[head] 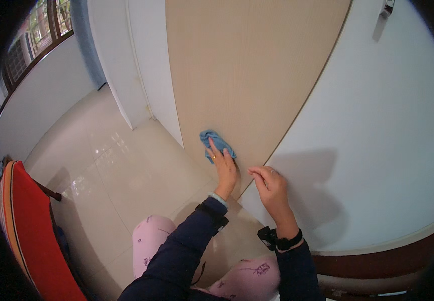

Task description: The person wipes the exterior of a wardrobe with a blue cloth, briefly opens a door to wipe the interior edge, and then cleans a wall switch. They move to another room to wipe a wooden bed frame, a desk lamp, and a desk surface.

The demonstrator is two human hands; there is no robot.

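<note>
A light wood-grain panel (pixel 247 75) rises in front of me. Near its lower end my left hand (pixel 223 165), with a ring and a pale bracelet, presses a crumpled blue cloth (pixel 217 143) flat against the panel's surface. To the right, my right hand (pixel 269 184) is held close to the panel's right edge, its fingers curled towards the thumb; no object shows in it. A black strap with a small device (pixel 267 237) circles the right wrist.
White panels (pixel 371 131) flank the wood-grain one, with a metal handle (pixel 387 8) at upper right. Glossy tiles (pixel 145 169) cover the floor. A red cloth-covered piece of furniture (pixel 44 225) stands at left, below a barred window (pixel 36 34) and blue curtain (pixel 87 45).
</note>
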